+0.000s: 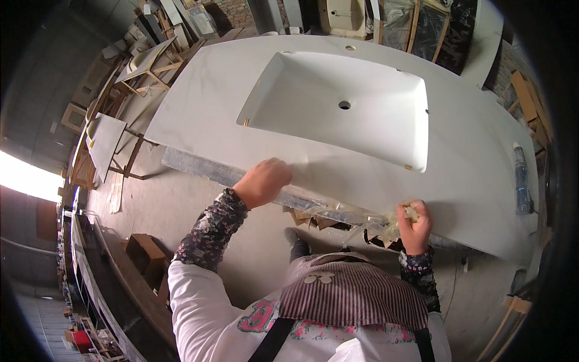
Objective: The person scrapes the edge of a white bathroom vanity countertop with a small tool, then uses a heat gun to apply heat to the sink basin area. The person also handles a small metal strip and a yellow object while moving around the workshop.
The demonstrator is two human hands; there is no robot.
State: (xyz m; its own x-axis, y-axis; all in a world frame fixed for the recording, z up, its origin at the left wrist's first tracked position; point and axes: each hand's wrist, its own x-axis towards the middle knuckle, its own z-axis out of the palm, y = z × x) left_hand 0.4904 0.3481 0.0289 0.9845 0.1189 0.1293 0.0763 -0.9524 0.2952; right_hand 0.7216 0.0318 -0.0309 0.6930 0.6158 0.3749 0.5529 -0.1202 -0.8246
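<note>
Hands peeling clear film (368, 222) from the front edge of a white vanity top (199, 114).
The top's long axis runs from 10 to 4 o'clock, with a basin (338, 105) sunk in it; the left hand (263, 181) is cupped on the edge, the right hand (415, 224) is fisted around crumpled film at 5 o'clock. Dusty concrete floor (181, 211), cluttered workshop.
</note>
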